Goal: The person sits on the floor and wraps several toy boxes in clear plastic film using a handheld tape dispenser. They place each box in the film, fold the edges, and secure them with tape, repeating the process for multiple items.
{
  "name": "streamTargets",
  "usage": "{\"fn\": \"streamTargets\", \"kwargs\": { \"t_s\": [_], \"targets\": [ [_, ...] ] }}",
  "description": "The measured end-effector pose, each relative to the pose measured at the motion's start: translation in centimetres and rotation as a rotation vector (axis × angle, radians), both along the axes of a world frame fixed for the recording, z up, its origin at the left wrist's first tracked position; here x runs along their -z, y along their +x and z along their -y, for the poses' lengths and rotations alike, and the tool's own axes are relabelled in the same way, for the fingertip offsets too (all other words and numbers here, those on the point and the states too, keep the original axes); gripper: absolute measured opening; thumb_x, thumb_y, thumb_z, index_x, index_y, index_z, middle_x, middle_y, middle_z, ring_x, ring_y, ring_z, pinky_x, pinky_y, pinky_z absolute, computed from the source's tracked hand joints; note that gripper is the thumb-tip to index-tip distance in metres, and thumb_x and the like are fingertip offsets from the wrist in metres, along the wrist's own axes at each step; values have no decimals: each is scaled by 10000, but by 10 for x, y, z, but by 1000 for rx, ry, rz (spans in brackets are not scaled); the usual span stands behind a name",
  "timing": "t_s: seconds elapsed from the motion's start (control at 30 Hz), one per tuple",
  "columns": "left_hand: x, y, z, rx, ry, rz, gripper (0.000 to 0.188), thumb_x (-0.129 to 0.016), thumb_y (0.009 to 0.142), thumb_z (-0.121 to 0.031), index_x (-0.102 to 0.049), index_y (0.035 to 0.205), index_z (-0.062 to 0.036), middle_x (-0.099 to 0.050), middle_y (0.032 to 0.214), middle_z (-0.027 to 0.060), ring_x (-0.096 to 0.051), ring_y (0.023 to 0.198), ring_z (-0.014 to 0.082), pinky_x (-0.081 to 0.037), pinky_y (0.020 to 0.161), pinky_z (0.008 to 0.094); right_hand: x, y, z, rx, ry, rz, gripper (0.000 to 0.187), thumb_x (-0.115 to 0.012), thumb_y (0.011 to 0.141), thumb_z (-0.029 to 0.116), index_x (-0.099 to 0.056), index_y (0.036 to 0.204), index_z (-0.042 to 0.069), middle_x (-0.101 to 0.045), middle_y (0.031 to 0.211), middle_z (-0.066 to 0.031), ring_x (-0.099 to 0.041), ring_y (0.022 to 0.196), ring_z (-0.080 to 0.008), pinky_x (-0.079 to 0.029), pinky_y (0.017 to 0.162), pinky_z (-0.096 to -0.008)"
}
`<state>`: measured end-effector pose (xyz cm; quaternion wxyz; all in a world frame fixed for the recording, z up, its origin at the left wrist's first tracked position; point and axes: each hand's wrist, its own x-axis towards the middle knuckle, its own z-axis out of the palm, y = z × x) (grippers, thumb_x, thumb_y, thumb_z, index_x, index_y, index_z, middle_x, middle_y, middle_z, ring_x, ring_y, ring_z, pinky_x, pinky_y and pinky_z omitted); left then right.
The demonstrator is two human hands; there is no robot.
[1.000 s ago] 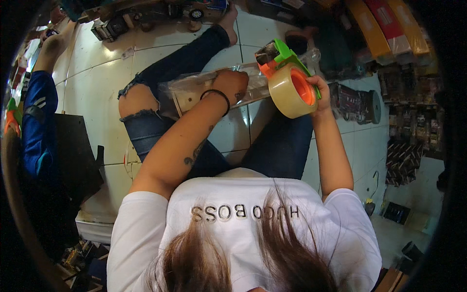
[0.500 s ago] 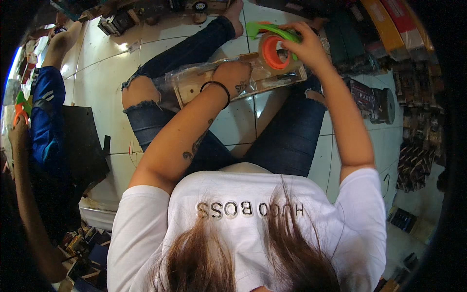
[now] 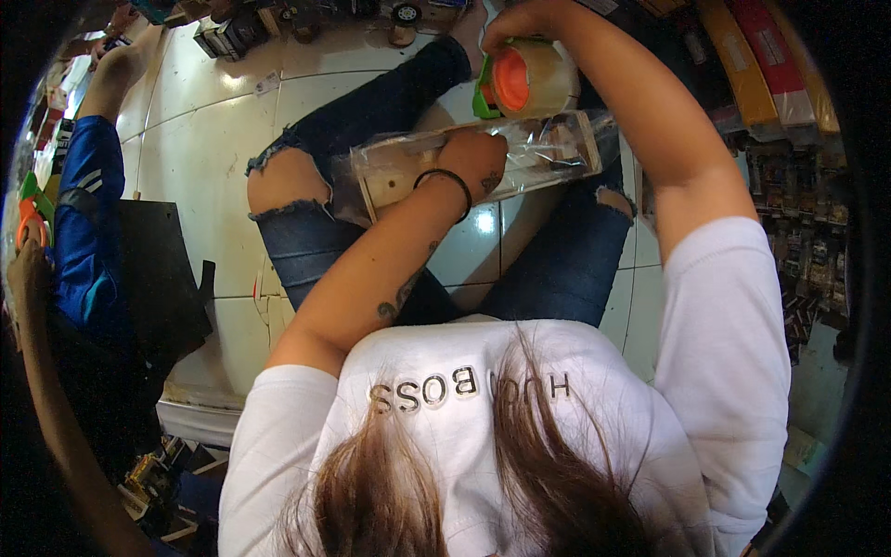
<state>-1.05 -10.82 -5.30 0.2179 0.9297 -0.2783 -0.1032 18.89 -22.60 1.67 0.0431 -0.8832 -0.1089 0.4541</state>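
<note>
Across my legs lies a long, shallow wooden box (image 3: 381, 188) wrapped in clear plastic film, tilted a little with its right end farther away. My left hand (image 3: 475, 160) is closed over the box's middle, fingers curled down onto the film and partly hidden. Beyond the box's right half, my right hand (image 3: 525, 25) grips a tape dispenser (image 3: 483, 96) with a green frame and an orange hub. A wide roll of clear tape (image 3: 554, 84) sits on it, its lower side close to the box's far edge; whether they touch I cannot tell.
At the left, a co-worker in a blue sleeve (image 3: 88, 204) holds another orange and green tape dispenser (image 3: 31, 223). A dark panel (image 3: 162, 278) stands beside them. Model vehicles (image 3: 406, 14) line the far side. Packed goods (image 3: 807, 232) and orange and red boxes (image 3: 742, 65) crowd the right.
My right hand has swung the tape dispenser farther away and slightly left, turning it over so the hand is above the roll. The box and my left hand have shifted slightly right.
</note>
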Motion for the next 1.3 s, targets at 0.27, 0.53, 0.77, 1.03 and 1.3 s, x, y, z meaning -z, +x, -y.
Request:
{"fn": "streamTargets", "kwargs": {
  "t_s": [0.27, 0.53, 0.77, 1.03, 1.3],
  "targets": [
    [6, 3, 1, 13, 5, -39, 197, -502, 834, -87, -645, 932, 7, -670, 905, 215, -670, 843, 336, -536, 739, 422, -31, -31, -41, 30, -78, -9, 281, -647, 747, 307, -693, 838, 45, -652, 743, -69, -614, 671, -170, -497, 659, -344],
    [11, 3, 3, 9, -10, -28, 209, -498, 842, -102, -668, 925, -11, -680, 936, 185, -674, 876, 304, -533, 749, 400, -21, -17, -29, -81, -140, -12, 183, -676, 662, 325, -678, 778, 184, -633, 766, -88, -580, 604, -242, -479, 605, -419],
    [5, 2, 2, -3, 30, 2, 203, -513, 836, -116, -680, 875, -8, -677, 925, 192, -670, 877, 311, -533, 774, 401, -47, -79, -21, -40, 27, 270, 365, -670, 684, 449, -726, 823, 116, -662, 779, -153, -638, 656, -304, -514, 635, -422],
    [0, 1, -7, -2, -69, -98, 187, -549, 804, -84, -702, 889, -18, -669, 967, 216, -668, 885, 334, -528, 801, 413, -9, -239, 59, 219, 439, 964, 447, -671, 691, 230, -670, 1081, 12, -575, 963, -158, -609, 913, -313, -477, 814, -365],
    [13, 12, -5, 86, 29, -25, 234, -508, 856, -160, -653, 860, 25, -649, 907, 254, -649, 840, 383, -516, 749, 461, -5, -352, 56, 354, 503, 939, 473, -675, 680, 153, -635, 1133, 22, -565, 1044, -166, -621, 951, -339, -505, 824, -386]
  ]
}}
